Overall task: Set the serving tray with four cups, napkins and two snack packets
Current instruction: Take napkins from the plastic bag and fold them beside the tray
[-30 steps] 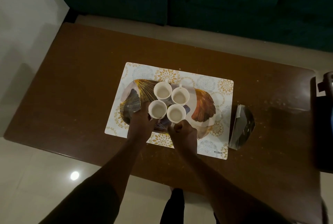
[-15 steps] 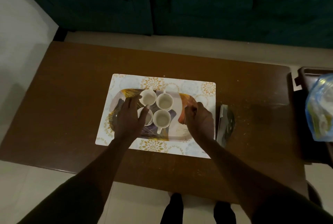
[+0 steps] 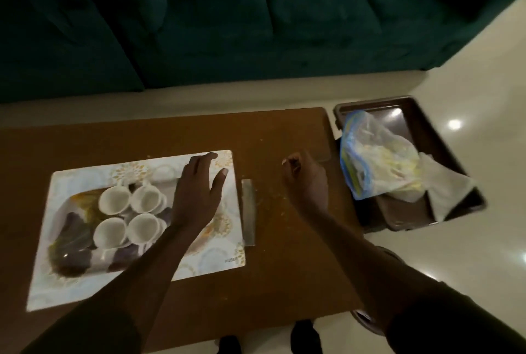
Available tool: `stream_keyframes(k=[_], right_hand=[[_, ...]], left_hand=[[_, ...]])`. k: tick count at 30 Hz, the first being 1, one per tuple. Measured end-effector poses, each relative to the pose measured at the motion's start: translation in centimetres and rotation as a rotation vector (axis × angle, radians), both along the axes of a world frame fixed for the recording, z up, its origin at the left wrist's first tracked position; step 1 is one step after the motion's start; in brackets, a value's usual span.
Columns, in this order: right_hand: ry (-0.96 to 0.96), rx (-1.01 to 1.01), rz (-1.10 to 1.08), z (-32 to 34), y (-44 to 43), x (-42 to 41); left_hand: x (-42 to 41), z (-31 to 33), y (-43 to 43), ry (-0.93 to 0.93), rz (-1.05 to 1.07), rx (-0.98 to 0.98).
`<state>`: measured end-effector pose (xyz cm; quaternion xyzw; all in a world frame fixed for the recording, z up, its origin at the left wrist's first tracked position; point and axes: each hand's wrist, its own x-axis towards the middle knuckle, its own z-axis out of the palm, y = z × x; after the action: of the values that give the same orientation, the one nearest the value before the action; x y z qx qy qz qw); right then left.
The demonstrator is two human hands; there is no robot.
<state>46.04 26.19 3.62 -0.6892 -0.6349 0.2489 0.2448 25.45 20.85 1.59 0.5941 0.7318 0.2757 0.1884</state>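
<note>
Several white cups (image 3: pixel 129 215) stand close together on the patterned serving tray (image 3: pixel 72 242), which lies on a white floral placemat (image 3: pixel 71 285). My left hand (image 3: pixel 200 192) hovers flat with fingers apart over the tray's right end, holding nothing. My right hand (image 3: pixel 306 180) is over the bare table to the right of the mat, fingers loosely curled and empty. A clear bag of snacks (image 3: pixel 375 160) and white napkins (image 3: pixel 444 188) lie in a dark brown tray (image 3: pixel 410 217) off the table's right end.
A silvery flat packet (image 3: pixel 248 211) lies on the brown table (image 3: pixel 284 268) just right of the placemat. A dark green sofa (image 3: pixel 227 26) runs along the far side. Pale glossy floor surrounds the table. My feet show at the near edge.
The view has swung right, bringing the brown tray with the bag fully into sight. Both hands have left the cups and moved right; the right hand is now past the placemat.
</note>
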Motion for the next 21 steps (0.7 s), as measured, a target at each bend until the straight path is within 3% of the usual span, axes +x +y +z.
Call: stream_keyframes(k=[9, 16, 18, 21], right_hand=[[0.015, 0.117, -0.177, 0.8, 1.6, 16.0], [0.062, 0.053, -0.426, 0.2, 2.3, 29.3], [0.077, 0.019, -0.509, -0.3, 2.4, 32.6], [0.069, -0.044, -0.573, -1.3, 2.6, 37.1]], left_hand=[[15.6, 0.0, 5.7, -0.102, -0.185, 0.011], [29.5, -0.3, 9.3, -0.235, -0.379, 0.089], [33.1, 0.0, 9.7, -0.164, -0.428, 0.159], [38.2, 0.6, 10.2, 0.154, -0.461, 0.259]])
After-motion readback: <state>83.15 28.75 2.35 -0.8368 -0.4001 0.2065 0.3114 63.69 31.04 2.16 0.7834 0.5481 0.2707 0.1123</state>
